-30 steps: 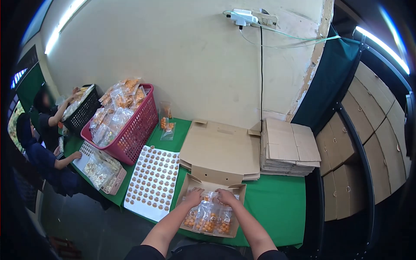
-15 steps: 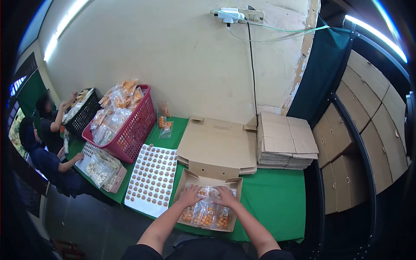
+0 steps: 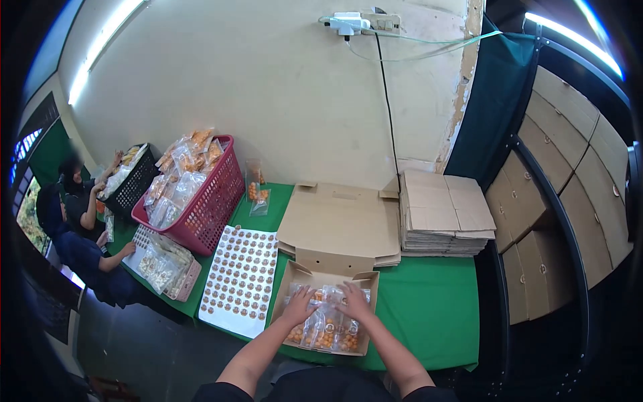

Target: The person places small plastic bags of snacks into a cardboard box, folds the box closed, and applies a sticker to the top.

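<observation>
An open cardboard box [image 3: 370, 315] lies on the green-covered table, its lid folded back toward the wall. Inside it are several clear bags of orange round snacks [image 3: 326, 333] with round labels. My left hand [image 3: 299, 306] rests on the bags at the left of the box, fingers spread. On the right side of the box my right hand [image 3: 353, 303] touches the bags too, its fingers apart. Neither hand grips anything. To the left lies a white sheet of round stickers [image 3: 241, 278].
Stacked flat cardboard [image 3: 445, 208] stands right of the lid. A pink basket of bagged snacks [image 3: 218, 201], a smaller pale pink basket [image 3: 185, 283] and a black basket [image 3: 139, 187] stand left. Two people [image 3: 90, 251] are at the far left. Boxes [image 3: 569, 194] fill a rack at right.
My left hand has moved slightly away from me over the bags, and my right hand has shifted slightly too. The whole view has shifted a little.
</observation>
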Demonstrator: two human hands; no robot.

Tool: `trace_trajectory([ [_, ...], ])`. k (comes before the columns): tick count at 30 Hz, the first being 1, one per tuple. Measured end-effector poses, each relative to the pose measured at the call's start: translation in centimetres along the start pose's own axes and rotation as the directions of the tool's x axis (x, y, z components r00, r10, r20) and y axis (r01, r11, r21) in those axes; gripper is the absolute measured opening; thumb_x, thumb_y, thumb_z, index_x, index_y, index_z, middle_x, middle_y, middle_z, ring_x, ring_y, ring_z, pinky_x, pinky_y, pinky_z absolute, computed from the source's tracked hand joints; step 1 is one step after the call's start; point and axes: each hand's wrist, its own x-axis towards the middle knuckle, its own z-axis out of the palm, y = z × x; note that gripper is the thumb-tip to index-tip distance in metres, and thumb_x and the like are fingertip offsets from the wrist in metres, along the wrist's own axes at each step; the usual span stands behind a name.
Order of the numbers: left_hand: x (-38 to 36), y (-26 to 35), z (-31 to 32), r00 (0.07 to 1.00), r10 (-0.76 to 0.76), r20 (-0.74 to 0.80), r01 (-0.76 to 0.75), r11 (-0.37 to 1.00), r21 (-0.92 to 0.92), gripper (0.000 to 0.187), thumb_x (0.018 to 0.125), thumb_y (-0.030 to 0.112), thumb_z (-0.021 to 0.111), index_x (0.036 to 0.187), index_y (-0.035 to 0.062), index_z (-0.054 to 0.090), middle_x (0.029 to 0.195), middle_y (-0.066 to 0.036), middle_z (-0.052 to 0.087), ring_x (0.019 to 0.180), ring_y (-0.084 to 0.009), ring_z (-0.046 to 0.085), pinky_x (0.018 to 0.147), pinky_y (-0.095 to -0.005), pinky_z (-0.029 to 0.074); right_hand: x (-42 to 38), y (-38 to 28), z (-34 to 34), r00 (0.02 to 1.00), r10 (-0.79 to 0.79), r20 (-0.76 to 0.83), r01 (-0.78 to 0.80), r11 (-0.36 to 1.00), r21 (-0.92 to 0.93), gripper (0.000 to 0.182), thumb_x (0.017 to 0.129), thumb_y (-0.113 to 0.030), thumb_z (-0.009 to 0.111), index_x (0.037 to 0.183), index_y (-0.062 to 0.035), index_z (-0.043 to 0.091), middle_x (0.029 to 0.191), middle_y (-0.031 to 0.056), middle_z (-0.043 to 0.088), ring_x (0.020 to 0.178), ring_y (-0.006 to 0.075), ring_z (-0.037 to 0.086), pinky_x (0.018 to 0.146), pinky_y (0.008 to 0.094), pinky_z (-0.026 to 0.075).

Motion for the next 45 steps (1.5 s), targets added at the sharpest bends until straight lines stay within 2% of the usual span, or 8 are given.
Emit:
trace_trajectory([
  [5,2.1,-2.7,0.1,1.000,-0.016,-0.020,0.016,1.000,0.002,0.059,0.086,0.044,0.048,0.128,0.0038,0.040,0.133,-0.020,0.038,0.127,-0.0354,0.030,0.105,-0.0479,0.022,1.1,1.4,-0.6,0.993,0.115,-0.019,-0.116,0.984,-0.135,0.061,0.075,-0.042,0.063,0.126,-0.0153,0.044,0.130,0.0138,0.042,0.124,0.0300,0.036,0.102,0.0510,0.025],
  [7,2.5,-3.2,0.4,0.998,-0.057,-0.017,0.058,0.998,0.039,0.058,0.086,0.043,0.048,0.127,0.0025,0.041,0.132,-0.019,0.039,0.126,-0.0343,0.031,0.105,-0.0472,0.022,1.1,1.5,-0.2,0.952,0.251,0.175,-0.211,0.952,-0.222,0.054,0.077,-0.037,0.061,0.124,-0.0150,0.046,0.128,0.0125,0.045,0.123,0.0288,0.037,0.102,0.0504,0.025],
  [10,3.3,-3.9,0.3,0.971,-0.140,0.192,0.128,0.989,0.074,0.055,0.086,0.041,0.048,0.124,0.0015,0.043,0.129,-0.017,0.043,0.124,-0.0323,0.035,0.105,-0.0458,0.024,1.1,0.4,-0.6,0.933,0.306,0.189,-0.251,0.930,-0.267,0.051,0.078,-0.035,0.060,0.124,-0.0162,0.047,0.127,0.0116,0.046,0.122,0.0287,0.038,0.102,0.0496,0.024],
  [16,4.1,-4.9,0.2,0.993,-0.059,0.102,0.063,0.997,-0.034,0.055,0.086,0.043,0.048,0.123,0.0026,0.045,0.124,-0.016,0.046,0.120,-0.0325,0.039,0.103,-0.0468,0.026,2.4,1.7,1.1,0.941,0.333,0.067,-0.296,0.901,-0.317,0.044,0.077,-0.033,0.060,0.118,-0.0185,0.053,0.121,0.0112,0.052,0.114,0.0288,0.047,0.098,0.0486,0.030],
  [20,4.7,-5.2,-0.1,0.954,-0.063,0.293,0.075,0.997,-0.028,0.056,0.085,0.044,0.048,0.123,0.0038,0.045,0.125,-0.015,0.047,0.120,-0.0327,0.039,0.103,-0.0466,0.026,2.6,2.4,1.8,0.905,0.404,0.133,-0.341,0.877,-0.339,0.040,0.077,-0.033,0.060,0.114,-0.0181,0.056,0.114,0.0102,0.057,0.109,0.0287,0.051,0.095,0.0474,0.034],
  [31,5.5,-7.2,1.5,0.949,-0.050,0.313,0.077,0.994,-0.076,0.050,0.086,0.044,0.044,0.123,0.0101,0.047,0.124,-0.013,0.049,0.118,-0.0317,0.042,0.100,-0.0512,0.027,2.9,1.8,0.5,0.869,0.457,0.187,-0.385,0.864,-0.323,0.036,0.078,-0.035,0.060,0.109,-0.0175,0.058,0.100,0.0085,0.064,0.097,0.0264,0.059,0.092,0.0438,0.037],
  [37,6.0,-7.1,0.4,0.911,-0.049,0.409,0.111,0.985,-0.129,0.042,0.087,0.040,0.044,0.117,0.0128,0.054,0.114,-0.014,0.056,0.107,-0.0321,0.051,0.095,-0.0452,0.035,2.7,2.8,0.8,0.900,0.391,0.191,-0.334,0.902,-0.273,0.035,0.078,-0.034,0.060,0.108,-0.0150,0.059,0.100,0.0092,0.064,0.094,0.0276,0.060,0.086,0.0403,0.043],
  [45,5.9,-8.4,1.1,0.958,-0.076,0.277,0.117,0.984,-0.134,0.031,0.084,0.026,0.046,0.105,0.0096,0.062,0.102,-0.016,0.061,0.097,-0.0321,0.056,0.087,-0.0399,0.043,2.9,3.2,0.5,0.898,0.381,0.221,-0.322,0.910,-0.262,0.033,0.077,-0.031,0.062,0.104,-0.0114,0.059,0.098,0.0108,0.064,0.091,0.0283,0.060,0.081,0.0392,0.046],
])
